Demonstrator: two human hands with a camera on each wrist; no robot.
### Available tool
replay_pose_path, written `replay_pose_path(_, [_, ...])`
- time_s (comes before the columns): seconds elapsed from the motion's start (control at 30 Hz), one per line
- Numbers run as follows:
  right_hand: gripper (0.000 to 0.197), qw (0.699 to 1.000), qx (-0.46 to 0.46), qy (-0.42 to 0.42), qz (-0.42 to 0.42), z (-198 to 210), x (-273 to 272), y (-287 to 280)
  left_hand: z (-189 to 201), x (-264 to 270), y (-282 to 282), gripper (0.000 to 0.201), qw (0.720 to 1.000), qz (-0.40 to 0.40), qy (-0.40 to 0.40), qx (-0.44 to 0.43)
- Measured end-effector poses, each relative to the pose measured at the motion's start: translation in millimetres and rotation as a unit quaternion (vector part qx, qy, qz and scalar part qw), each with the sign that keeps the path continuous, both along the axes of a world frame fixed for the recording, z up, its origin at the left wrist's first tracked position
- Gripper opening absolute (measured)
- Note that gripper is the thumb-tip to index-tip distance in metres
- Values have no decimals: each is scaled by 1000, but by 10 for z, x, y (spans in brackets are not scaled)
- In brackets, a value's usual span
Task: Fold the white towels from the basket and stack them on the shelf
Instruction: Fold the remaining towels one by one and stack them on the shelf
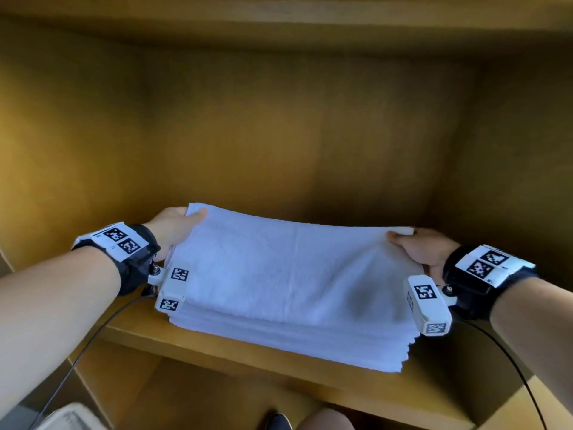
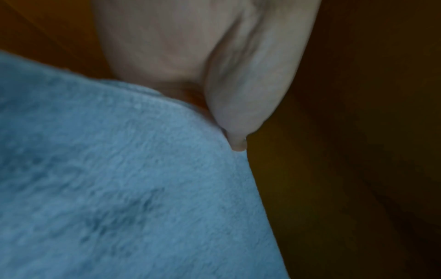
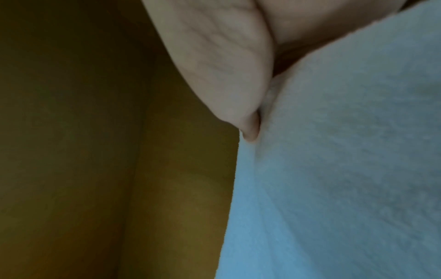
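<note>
Item: folded towel (image 1: 291, 268), which my left hand (image 1: 173, 226) and right hand (image 1: 424, 248) pinch at opposite ends, keeping it flat to lower onto the stack (image 1: 279, 339) on the shelf (image 1: 217, 352).

Fingers of both hands (image 1: 423, 249) hidden beneath the folded towel (image 1: 288, 274); both wrist views blurred.

Towel (image 1: 288, 274): white, bluish cast. Shelf (image 1: 248, 352): yellow-brown wood. Wristbands (image 1: 124, 243): black, white tags with black square-code patterns. Cables (image 1: 80, 346): black.
</note>
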State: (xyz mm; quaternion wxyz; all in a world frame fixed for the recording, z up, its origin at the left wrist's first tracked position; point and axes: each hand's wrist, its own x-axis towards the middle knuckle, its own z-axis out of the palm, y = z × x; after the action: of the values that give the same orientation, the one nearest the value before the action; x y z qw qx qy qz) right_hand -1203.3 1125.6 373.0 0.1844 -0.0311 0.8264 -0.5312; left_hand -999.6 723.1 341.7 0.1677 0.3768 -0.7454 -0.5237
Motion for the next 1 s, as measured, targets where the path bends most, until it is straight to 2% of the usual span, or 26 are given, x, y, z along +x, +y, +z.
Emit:
replay_pose_path(0.07, [36, 1000, 11, 1, -6, -56, -29, -23, -48, -33, -10, 43, 1000, -3, -13, -9])
replay_pose_path(0.1, [37, 1000, 17, 1, -9, -79, -40, -28, -65, -38, -7, 40, 999, -7, -29, -11])
replay_pose_path(0.17, [39, 1000, 22, -9, -18, -110, -32, -22, -91, -4, -7, 49, 997, -24, -75, -2])
replay_pose_path(0.27, [44, 999, 16, -39, -27, -165, 6, 28, -125, 79, 18, 44, 990, -61, -125, 20])
replay_pose_path(0.43, [39, 998, 42, -56, 6, -288, 175, 146, -186, 154, 70, 34, 992, -65, -103, -5])
replay_pose_path(0.6, [31, 994, 98, 45, 21, -398, 265, 113, -208, 164, 149, 30, 985, -82, -77, -130])
replay_pose_path(0.7, [29, 991, 108, 70, 30, -327, 236, 115, -175, 151, 163, 29, 976, -68, -60, -196])
replay_pose_path(0.83, [30, 992, 106, 73, 21, -280, 193, 96, -143, 107, 164, 31, 975, -53, -56, -208])
replay_pose_path(1.0, [32, 987, 136, 79, 25, -425, 136, 54, -262, 93, 143, 33, 977, -44, -80, -192])
